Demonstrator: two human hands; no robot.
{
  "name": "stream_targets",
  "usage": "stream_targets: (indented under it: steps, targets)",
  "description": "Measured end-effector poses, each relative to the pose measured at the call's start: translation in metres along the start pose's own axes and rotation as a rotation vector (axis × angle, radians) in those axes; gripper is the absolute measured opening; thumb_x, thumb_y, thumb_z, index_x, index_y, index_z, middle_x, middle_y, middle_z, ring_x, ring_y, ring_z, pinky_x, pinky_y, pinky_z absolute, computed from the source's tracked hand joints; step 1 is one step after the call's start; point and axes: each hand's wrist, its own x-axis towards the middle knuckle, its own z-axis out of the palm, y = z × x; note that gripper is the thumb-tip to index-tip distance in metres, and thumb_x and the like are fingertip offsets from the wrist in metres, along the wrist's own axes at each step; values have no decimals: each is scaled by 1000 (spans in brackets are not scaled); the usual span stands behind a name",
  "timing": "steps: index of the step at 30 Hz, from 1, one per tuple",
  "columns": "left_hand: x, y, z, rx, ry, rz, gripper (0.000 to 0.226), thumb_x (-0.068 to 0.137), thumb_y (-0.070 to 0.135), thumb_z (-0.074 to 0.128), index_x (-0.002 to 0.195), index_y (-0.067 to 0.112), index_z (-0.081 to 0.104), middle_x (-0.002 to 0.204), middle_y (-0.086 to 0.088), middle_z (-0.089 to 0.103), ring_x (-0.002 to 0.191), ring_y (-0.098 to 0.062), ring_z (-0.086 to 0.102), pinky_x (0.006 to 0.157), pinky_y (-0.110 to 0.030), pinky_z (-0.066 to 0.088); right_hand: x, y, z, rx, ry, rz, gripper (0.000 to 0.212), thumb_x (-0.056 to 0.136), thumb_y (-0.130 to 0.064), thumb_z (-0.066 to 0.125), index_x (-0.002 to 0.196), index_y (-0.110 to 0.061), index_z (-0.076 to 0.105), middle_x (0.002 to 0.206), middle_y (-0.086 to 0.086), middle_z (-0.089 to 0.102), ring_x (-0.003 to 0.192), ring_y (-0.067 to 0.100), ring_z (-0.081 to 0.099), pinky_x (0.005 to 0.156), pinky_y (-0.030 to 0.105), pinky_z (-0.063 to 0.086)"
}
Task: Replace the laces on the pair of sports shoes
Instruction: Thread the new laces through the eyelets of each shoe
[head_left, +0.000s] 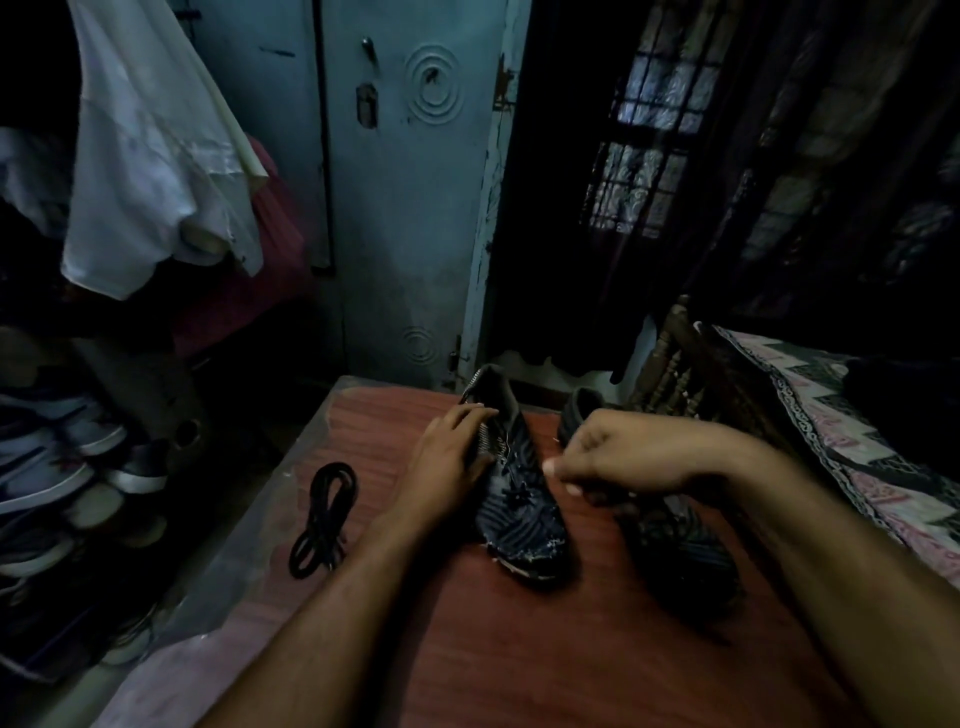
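Two dark striped sports shoes stand on a reddish wooden table (519, 649). The left shoe (519, 519) points its toe toward me, and my left hand (447, 462) rests on its left side near the heel opening. My right hand (623, 452) hovers over the gap between the shoes with its fingers curled, seeming to pinch a thin dark lace at the left shoe's eyelets; dim light makes the lace hard to see. The right shoe (691, 551) lies partly under my right forearm. A coiled black spare lace (324, 519) lies on the table's left part.
Several shoes are stacked on a rack (62, 467) at the left. White cloth (150, 156) hangs above it. A blue door (410, 208) stands behind the table. A bed with a patterned cover (857, 431) and wooden frame borders the table on the right.
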Motion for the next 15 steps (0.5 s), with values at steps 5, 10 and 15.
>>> stream_targets:
  steps: [5,10,15]
  targets:
    - [-1,0,1,-47,51,-14,68,86,22,76,147,23,46,145,1,47,125,-21,54,102,-39,49,-6,-36,4,640,116,-407,30,100,-24,57,80,-4,66,62,7,58,47,10,55,46,18,46]
    - [-2,-4,2,-171,102,7,61,89,21,66,144,31,41,139,3,46,111,-2,52,96,-42,54,21,-58,1,620,512,-687,22,98,-25,62,84,-18,76,95,-6,72,91,-6,64,83,17,42]
    - [0,0,-1,-117,79,41,27,89,20,66,115,23,61,112,4,46,102,-22,56,90,-37,51,43,-73,3,810,404,-768,23,99,-13,58,86,-17,76,91,2,75,87,15,68,83,33,51]
